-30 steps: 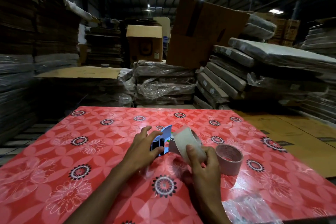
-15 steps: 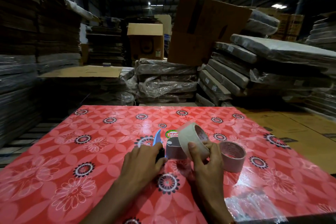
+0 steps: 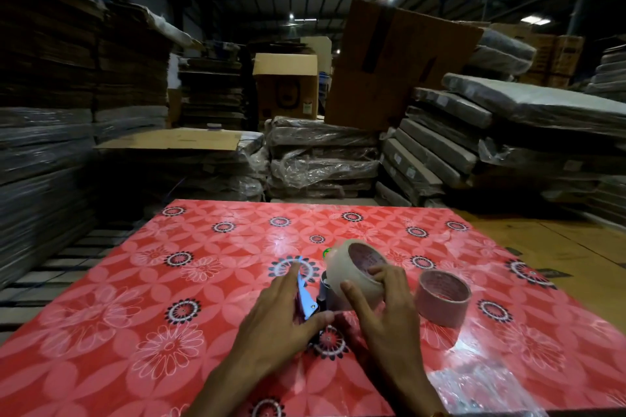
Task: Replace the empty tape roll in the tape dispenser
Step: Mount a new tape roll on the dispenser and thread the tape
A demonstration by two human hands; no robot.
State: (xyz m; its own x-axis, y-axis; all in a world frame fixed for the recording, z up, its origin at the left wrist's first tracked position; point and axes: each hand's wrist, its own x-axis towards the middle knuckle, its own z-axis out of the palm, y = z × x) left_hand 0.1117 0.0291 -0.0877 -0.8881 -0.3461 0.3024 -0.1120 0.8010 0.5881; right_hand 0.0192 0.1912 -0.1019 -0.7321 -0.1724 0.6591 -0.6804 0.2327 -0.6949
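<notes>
A blue tape dispenser [image 3: 306,301] lies on the red flowered table [image 3: 142,315], pinned under my left hand [image 3: 281,318], which grips its frame. A full beige tape roll [image 3: 352,274] is tilted against the dispenser's spindle side, its core facing up and right. My right hand [image 3: 379,308] holds this roll with the thumb on its outer face and fingers over the rim. An empty pinkish cardboard core [image 3: 442,298] stands on the table just right of my right hand. Much of the dispenser is hidden by the roll and my fingers.
Crumpled clear plastic wrap [image 3: 481,389] lies at the table's near right. Cardboard sheets [image 3: 559,247] lie on the floor to the right. Wrapped stacks of flat cartons [image 3: 321,159] and boxes stand behind the table's far edge.
My left hand has pressed the dispenser flatter onto the table. The full roll has turned, so its open core now faces up, and my right fingers have shifted over its rim.
</notes>
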